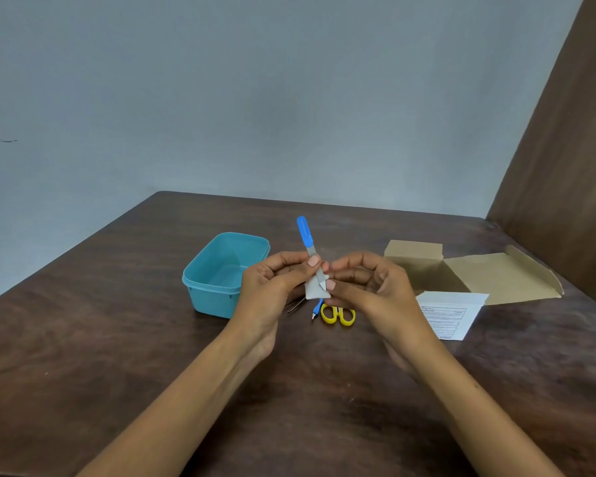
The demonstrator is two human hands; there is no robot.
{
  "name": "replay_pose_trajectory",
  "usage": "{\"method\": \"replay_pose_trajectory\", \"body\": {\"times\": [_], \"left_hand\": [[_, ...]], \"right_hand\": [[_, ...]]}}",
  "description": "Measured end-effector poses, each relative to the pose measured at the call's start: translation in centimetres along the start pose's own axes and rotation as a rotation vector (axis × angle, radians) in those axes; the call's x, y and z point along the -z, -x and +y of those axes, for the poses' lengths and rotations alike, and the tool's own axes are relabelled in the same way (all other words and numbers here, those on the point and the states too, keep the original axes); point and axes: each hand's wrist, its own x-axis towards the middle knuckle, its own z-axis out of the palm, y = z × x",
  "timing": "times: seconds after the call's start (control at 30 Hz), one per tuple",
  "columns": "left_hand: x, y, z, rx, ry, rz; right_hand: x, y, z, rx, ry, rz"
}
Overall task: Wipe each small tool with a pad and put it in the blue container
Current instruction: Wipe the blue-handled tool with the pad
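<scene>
Both hands grip: left hand (272, 280) pinches the blue-handled tool (305, 234), right hand (369, 284) pinches the pad (313, 291) round its tip.

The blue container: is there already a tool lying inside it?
No. The blue container shows only its bare inside, while the blue-handled tool is in the hands.

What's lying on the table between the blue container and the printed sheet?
In the head view, yellow scissors, a small blue-handled tool and a thin metal tool lie between the container and the sheet, partly under the hands.

We see a left hand (272, 280) holding a blue-handled tool (305, 232) upright. A right hand (369, 284) pinches a white pad (315, 290) against its tip.
</scene>
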Motion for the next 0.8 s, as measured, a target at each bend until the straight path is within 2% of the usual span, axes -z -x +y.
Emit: {"method": "replay_pose_trajectory", "body": {"times": [0.17, 0.63, 0.8], "left_hand": [[0.1, 0.0, -0.1, -0.022, -0.018, -0.013], [0.0, 0.3, 0.0, -0.105, -0.067, 0.005], [0.3, 0.1, -0.1, -0.131, -0.083, 0.028]], "right_hand": [[0.3, 0.1, -0.7, -0.112, -0.058, -0.005], [0.8, -0.1, -1.1, -0.212, 0.039, -0.006], [1.0, -0.2, -1.1, -0.198, -0.037, 0.023]]}}
